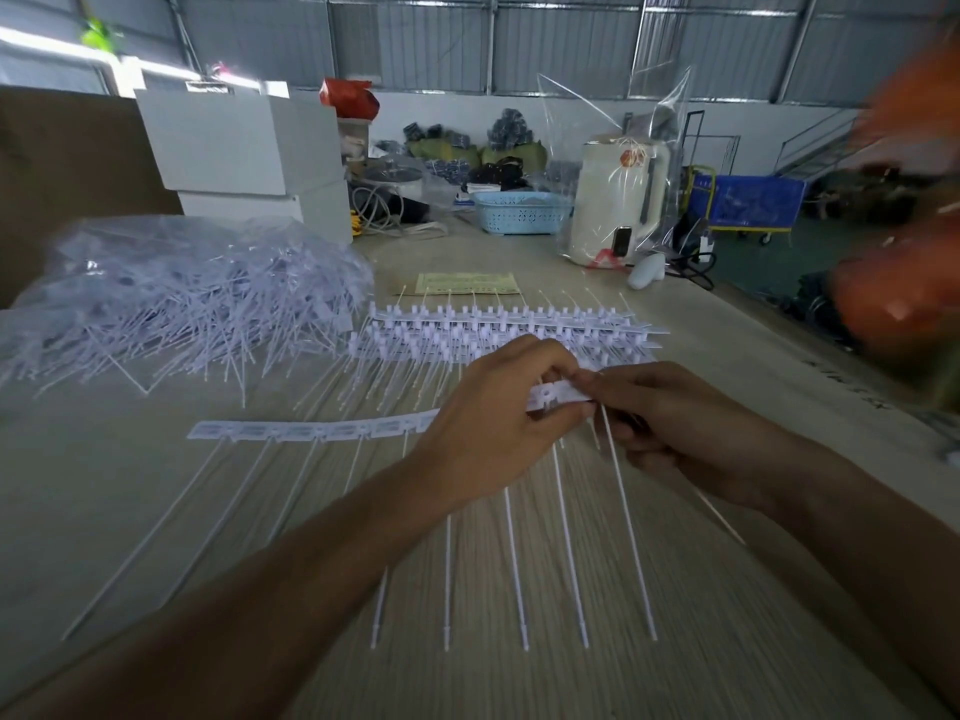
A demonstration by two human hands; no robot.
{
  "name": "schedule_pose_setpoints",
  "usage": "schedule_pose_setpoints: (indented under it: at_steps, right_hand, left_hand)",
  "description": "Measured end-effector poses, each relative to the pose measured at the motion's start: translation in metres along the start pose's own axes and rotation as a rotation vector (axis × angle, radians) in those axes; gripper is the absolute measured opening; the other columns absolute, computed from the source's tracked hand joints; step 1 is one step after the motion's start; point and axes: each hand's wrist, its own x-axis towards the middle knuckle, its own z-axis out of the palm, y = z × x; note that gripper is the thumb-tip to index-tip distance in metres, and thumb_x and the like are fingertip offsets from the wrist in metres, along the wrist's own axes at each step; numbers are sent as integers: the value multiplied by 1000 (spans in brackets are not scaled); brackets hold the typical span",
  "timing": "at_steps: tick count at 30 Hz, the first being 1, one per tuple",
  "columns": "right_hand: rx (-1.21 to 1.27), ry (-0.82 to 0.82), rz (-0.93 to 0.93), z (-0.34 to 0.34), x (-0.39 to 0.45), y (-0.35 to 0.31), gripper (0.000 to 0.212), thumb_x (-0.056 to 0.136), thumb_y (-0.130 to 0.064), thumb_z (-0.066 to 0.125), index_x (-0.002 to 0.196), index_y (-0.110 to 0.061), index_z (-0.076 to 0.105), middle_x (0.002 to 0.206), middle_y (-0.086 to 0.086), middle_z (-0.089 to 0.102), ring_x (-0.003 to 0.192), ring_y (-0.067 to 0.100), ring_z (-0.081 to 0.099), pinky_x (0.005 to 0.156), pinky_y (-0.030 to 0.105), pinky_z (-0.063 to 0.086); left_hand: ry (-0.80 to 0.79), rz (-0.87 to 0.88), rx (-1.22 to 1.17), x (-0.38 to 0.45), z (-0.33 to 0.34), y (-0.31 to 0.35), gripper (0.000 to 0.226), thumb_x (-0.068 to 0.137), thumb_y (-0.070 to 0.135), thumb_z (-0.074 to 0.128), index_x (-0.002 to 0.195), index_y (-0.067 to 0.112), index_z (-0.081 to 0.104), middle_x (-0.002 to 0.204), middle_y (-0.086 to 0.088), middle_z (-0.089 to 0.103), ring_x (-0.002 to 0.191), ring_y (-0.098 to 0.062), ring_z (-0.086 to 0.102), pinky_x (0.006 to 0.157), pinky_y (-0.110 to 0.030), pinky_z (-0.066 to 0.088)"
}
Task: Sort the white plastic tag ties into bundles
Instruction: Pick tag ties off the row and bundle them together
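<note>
Over the table (727,589), a tag tie strip (311,431) is pinched by left hand (493,428) and right hand (670,423); loose ties are spilled from a clear bag (171,283).

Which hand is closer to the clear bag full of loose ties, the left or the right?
Left. The left hand grips the tag strip to the right of the clear bag, nearer the camera; the right hand is farther right.
</note>
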Motion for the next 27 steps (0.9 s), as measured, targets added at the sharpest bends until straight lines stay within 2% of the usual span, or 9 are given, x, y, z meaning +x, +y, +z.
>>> schedule_pose_setpoints:
  at_steps: [2,5,8,12,15,18,22,24,27]
  right_hand:
    - [35,42,-11,-2,2,1,34,96,-39,62,75,-13,60,60,0,43,45,8,30,41,22,23]
    - [74,120,-14,-6,3,2,32,99,-35,59,73,-18,67,62,1,45,46,9,29,43,24,22]
    - [94,107,-12,-5,2,5,33,101,-37,54,78,-16,64,60,0,47,45,10,28,44,24,19]
    - [25,89,-14,1,3,7,35,100,-44,54,78,-16,57,57,-2,52,43,10,32,41,24,24]
    - [-203,181,-128,1,5,7,35,100,-39,54,78,-12,55,59,0,53,45,8,41,45,24,32]
    - [-347,233,-296,2,9,9,37,101,-28,55,80,0,43,62,9,42,50,9,44,53,23,36]
    - [-558,248,-424,0,7,10,27,102,-22,52,81,-8,41,57,0,49,48,4,47,51,19,32]
    - [-709,268,-482,0,5,10,25,102,-22,51,81,-19,39,58,-7,50,50,6,49,51,23,32]
    - [-948,314,-535,3,3,11,22,101,-26,51,88,-26,33,63,-13,40,54,3,38,50,31,26]
  left_hand:
    - [-38,-23,-53,1,-1,0,23,88,24,75,108,20,65,96,11,65,80,-2,61,65,-14,46]
    - [-70,-85,-31,2,-7,-7,23,93,21,67,115,24,62,96,17,67,76,-4,66,66,-27,56]
    - [-99,-93,46,2,-10,-12,19,93,24,68,112,22,67,92,11,71,73,-9,68,69,-38,58]
    - [-85,-67,87,2,-11,-12,15,93,26,69,106,21,70,88,8,72,77,-8,67,72,-37,55]
    - [-112,2,145,1,-11,-14,13,96,26,64,103,15,67,85,3,69,72,-13,62,67,-35,52]
    - [-128,54,193,1,-9,-15,15,100,23,57,101,10,64,83,-4,66,71,-20,60,65,-42,51]
    - [-113,103,177,3,-8,-16,16,101,18,54,97,6,64,81,-5,65,69,-20,59,62,-41,50]
    - [-111,108,163,3,-7,-17,19,102,18,51,94,6,64,77,-1,63,66,-16,57,60,-36,48]
    - [-97,74,71,4,-7,-17,30,104,21,46,88,7,66,72,3,63,64,-9,60,61,-29,51]
